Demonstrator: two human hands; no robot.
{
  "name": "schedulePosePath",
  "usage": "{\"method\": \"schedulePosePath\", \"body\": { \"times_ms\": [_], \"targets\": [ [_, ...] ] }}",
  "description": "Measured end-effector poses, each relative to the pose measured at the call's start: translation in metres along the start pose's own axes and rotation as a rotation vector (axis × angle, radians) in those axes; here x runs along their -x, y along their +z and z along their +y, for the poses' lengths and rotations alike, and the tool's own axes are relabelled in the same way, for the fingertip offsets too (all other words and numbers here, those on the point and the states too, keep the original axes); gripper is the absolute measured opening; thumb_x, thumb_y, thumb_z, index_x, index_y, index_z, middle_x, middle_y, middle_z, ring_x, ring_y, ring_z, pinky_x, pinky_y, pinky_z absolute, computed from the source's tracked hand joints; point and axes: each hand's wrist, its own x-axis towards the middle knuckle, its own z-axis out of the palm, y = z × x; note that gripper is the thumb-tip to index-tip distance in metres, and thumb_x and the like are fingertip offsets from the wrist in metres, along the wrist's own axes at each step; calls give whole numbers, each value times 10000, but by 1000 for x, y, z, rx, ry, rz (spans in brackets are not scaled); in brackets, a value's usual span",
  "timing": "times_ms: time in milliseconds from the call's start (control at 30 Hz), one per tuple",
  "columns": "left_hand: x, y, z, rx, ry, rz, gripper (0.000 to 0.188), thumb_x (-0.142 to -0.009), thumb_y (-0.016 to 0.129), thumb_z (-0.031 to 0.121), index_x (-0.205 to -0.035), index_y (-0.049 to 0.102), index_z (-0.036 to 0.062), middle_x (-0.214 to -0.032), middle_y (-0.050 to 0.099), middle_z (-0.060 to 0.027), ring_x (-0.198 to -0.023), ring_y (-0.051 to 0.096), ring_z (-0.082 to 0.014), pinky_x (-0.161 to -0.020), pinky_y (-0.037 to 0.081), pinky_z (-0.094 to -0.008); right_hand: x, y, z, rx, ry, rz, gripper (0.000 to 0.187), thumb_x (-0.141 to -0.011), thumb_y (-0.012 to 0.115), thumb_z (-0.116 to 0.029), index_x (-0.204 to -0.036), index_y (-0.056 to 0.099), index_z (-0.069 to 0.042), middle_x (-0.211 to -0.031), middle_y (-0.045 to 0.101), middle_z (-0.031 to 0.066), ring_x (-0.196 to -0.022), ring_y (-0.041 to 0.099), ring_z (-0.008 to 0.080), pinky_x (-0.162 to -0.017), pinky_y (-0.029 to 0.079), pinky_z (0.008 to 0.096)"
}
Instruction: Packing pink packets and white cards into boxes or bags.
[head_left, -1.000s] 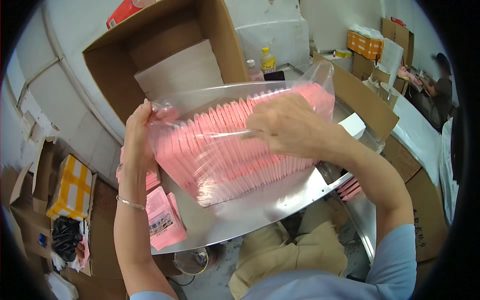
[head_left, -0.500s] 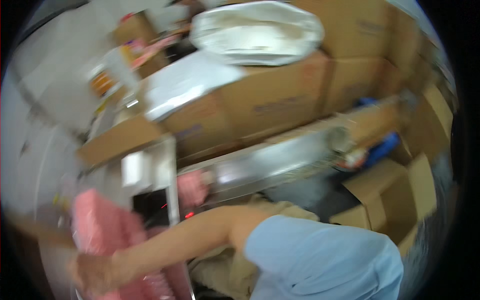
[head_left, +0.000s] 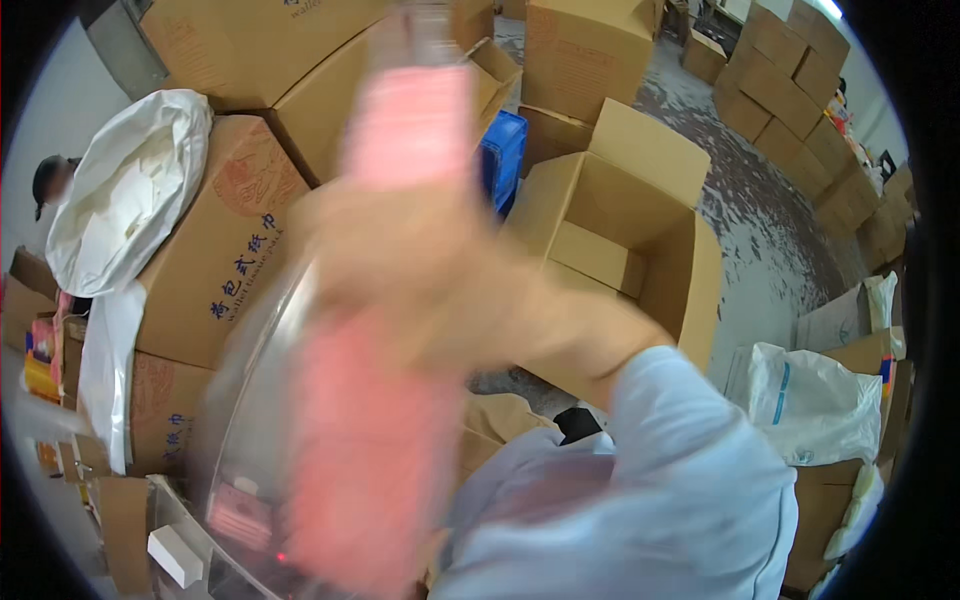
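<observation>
My right hand [head_left: 400, 270], blurred by motion, reaches across the middle of the view from a light blue sleeve [head_left: 700, 480]. Its fingers are wrapped round a long pink pack [head_left: 370, 460], which shows above and below the hand. The pack is held lengthwise, towards and away from me; the blur hides whether it is one piece or several. Beyond my hand to the right stands an open cardboard box [head_left: 690, 290] with its flaps up. Lower left, a small pink pack [head_left: 240, 515] lies in a metal chute [head_left: 250, 400]. My left hand does not show.
Closed cartons [head_left: 225, 240] line the left, with an open white sack [head_left: 130, 210] on top. A blue crate [head_left: 503, 160] stands behind the pink pack. At the right are a clear plastic bag [head_left: 810, 400] and stacked cartons [head_left: 790, 80]. A white box [head_left: 175, 555] lies lower left.
The view has swung to the right. My right hand has gone from pink packs at the lower left to the middle, and it now carries a long pink pack.
</observation>
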Motion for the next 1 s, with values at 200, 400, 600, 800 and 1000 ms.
{"method": "schedulePosePath", "body": {
  "times_ms": [200,400,600,800,1000],
  "targets": [
    [-21,71,-7,530,-229,-30,645,-840,742,93,-1404,446,-7,-1339,567,-196,-1217,569,-269,-1031,442,-393,182,-238,55,605,940,156,148,-859,594,-116,-788,603,14,-668,556,26,-633,485,117,-585,412,304],
    [-2,68,-60,606,-567,-59,333,-924,636,35,-1245,575,-30,-1106,680,-106,-991,657,-154,-878,522,-284,530,-343,95,698,1130,692,196,-891,547,-133,-742,621,-29,-619,553,75,-594,528,185,-546,399,358],
    [6,82,-89,675,-808,34,227,-960,603,52,-1169,601,-37,-1051,674,-94,-904,649,-124,-834,528,-258,600,-129,54,532,1655,474,139,-777,603,-68,-803,680,45,-784,671,241,-750,669,313,-667,510,399],
    [-17,90,-96,612,-732,-74,221,-973,595,72,-1169,600,-29,-1054,669,-73,-922,645,-130,-858,535,-278,588,-79,8,675,1765,-261,233,-807,612,-223,-798,706,-10,-827,671,234,-786,670,405,-727,536,469],
    [-32,97,-107,680,-750,-48,248,-964,616,95,-1186,602,-17,-1037,681,-74,-925,640,-141,-864,519,-285,660,-38,42,650,1738,-873,201,-869,609,-227,-951,723,-83,-1037,684,202,-968,655,349,-846,524,462]
  ]
}}
